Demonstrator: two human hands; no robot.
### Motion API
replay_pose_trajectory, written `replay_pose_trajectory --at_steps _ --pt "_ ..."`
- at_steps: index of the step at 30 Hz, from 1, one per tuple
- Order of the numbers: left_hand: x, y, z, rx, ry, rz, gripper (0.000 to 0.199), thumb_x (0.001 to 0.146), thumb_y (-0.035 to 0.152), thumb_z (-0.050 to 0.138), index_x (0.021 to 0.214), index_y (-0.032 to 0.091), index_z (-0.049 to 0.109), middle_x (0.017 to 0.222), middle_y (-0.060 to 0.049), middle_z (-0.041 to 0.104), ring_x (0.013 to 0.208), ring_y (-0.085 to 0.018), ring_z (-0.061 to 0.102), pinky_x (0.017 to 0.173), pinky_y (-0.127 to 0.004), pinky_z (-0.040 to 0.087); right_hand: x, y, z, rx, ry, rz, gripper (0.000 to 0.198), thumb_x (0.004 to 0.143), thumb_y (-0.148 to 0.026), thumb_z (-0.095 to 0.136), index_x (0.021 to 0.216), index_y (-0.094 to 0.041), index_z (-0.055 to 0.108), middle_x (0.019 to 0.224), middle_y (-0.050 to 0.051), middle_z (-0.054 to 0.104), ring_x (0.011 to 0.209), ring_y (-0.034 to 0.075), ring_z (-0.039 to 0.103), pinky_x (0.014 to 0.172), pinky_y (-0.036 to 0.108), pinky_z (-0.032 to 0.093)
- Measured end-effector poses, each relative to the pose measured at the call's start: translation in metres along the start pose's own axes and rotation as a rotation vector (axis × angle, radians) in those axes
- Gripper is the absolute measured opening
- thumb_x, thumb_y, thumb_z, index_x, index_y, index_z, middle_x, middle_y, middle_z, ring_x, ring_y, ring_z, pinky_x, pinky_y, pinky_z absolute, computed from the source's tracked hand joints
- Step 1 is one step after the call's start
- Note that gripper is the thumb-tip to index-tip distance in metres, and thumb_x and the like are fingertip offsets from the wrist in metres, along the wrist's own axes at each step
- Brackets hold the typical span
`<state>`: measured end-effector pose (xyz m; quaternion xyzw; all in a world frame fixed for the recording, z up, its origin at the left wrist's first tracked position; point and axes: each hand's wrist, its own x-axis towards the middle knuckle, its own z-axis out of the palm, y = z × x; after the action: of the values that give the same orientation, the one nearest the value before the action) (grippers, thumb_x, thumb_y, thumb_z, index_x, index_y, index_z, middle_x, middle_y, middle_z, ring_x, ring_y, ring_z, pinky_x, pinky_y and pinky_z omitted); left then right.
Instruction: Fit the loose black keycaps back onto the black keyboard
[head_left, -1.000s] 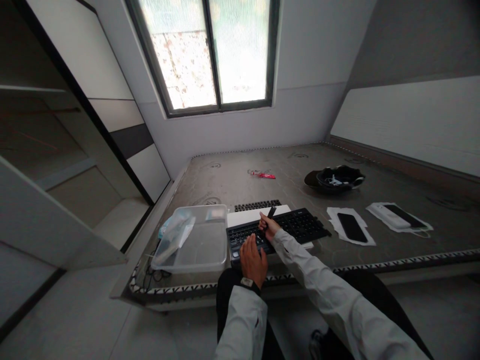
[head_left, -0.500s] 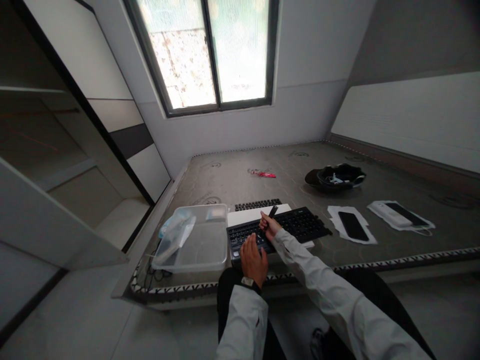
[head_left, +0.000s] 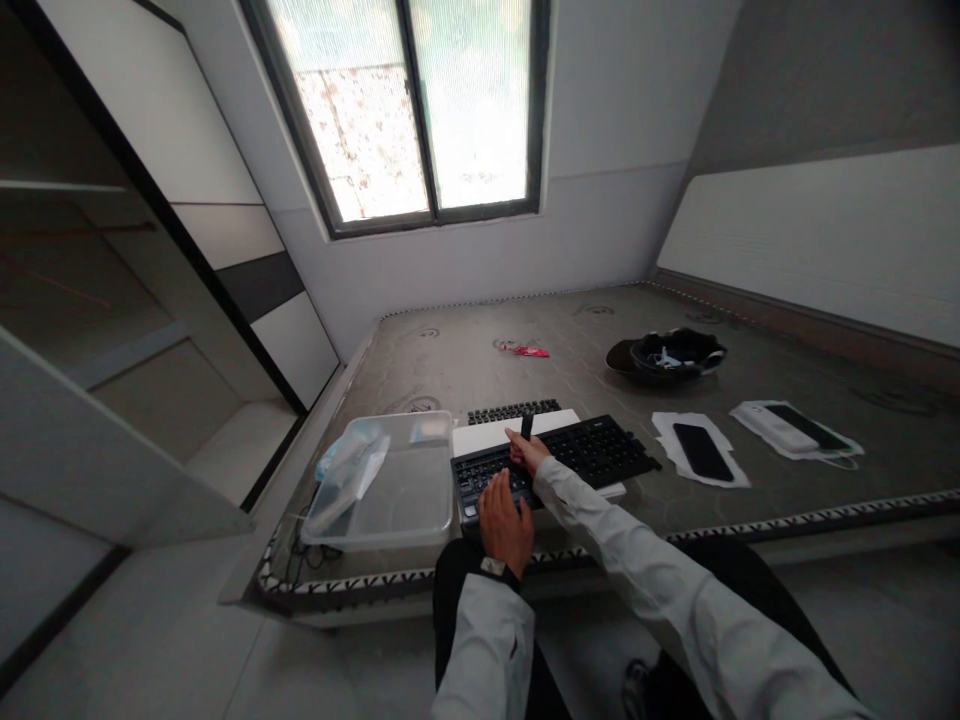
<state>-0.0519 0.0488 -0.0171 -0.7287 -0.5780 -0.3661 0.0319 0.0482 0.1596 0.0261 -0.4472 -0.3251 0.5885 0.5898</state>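
Note:
A black keyboard [head_left: 596, 452] lies at a slant near the front edge of the mattress, on top of something white and flat [head_left: 484, 437]. My left hand [head_left: 506, 525] rests on the keyboard's near left part, palm down with fingers apart, holding nothing. Just beyond it, my right hand [head_left: 529, 455] is closed around a short black stick-like tool [head_left: 527, 425]. The tool stands up out of the fist over the keys; its lower end is hidden. Behind the white piece lies a dark strip of keys [head_left: 514, 411].
Left of the keyboard sits a clear plastic box [head_left: 405, 495] holding a plastic bag. Two phones [head_left: 703, 452] [head_left: 810, 428] lie on white wrappings to the right. A black cap [head_left: 667, 355] and a red packet [head_left: 531, 352] are farther back on the mattress [head_left: 450, 365].
The black tool has tipped from leaning right to nearly upright, and my right hand has shifted slightly left over the keys. My left hand stays in place on the keyboard.

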Motion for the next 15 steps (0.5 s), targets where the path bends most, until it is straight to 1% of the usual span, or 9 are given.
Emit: replay_pose_trajectory --at_steps 3,5,11,15 --pt "0.000 0.001 -0.001 -0.002 -0.004 0.001 0.049 0.089 0.017 0.047 0.137 0.011 0.044 0.133 -0.013 0.054 0.125 -0.023 0.047 0.106 -0.041 0.036 0.000 0.000 -0.004 -0.021 0.048 -0.065 0.057 0.055 -0.058 0.078 0.052 -0.025 0.032 0.037 -0.011 0.026 0.034 0.004 0.020 0.034 0.023 0.016" --pt "-0.001 0.000 -0.002 -0.011 -0.004 0.004 0.049 0.088 0.017 0.048 0.137 0.011 0.044 0.134 -0.013 0.054 0.125 -0.023 0.046 0.106 -0.041 0.036 0.001 0.001 -0.006 -0.042 0.075 -0.103 0.057 0.055 -0.062 0.076 0.053 -0.025 0.033 0.037 -0.011 0.026 0.033 0.004 0.020 0.033 0.023 0.016" --pt "-0.001 -0.002 0.001 -0.015 -0.001 0.007 0.050 0.088 0.017 0.048 0.137 0.012 0.044 0.133 -0.013 0.055 0.125 -0.023 0.047 0.104 -0.042 0.038 -0.005 0.011 -0.003 -0.164 0.080 -0.173 0.052 0.055 -0.064 0.073 0.052 -0.024 0.040 0.037 -0.008 0.035 0.034 0.007 0.027 0.035 0.025 0.023" --pt "-0.001 -0.003 0.002 -0.019 -0.001 0.015 0.048 0.089 0.017 0.045 0.137 0.012 0.044 0.133 -0.014 0.054 0.125 -0.024 0.047 0.104 -0.043 0.038 -0.008 0.014 -0.004 -0.275 0.099 -0.225 0.049 0.060 -0.063 0.070 0.049 -0.023 0.043 0.039 -0.005 0.039 0.036 0.009 0.032 0.039 0.026 0.028"
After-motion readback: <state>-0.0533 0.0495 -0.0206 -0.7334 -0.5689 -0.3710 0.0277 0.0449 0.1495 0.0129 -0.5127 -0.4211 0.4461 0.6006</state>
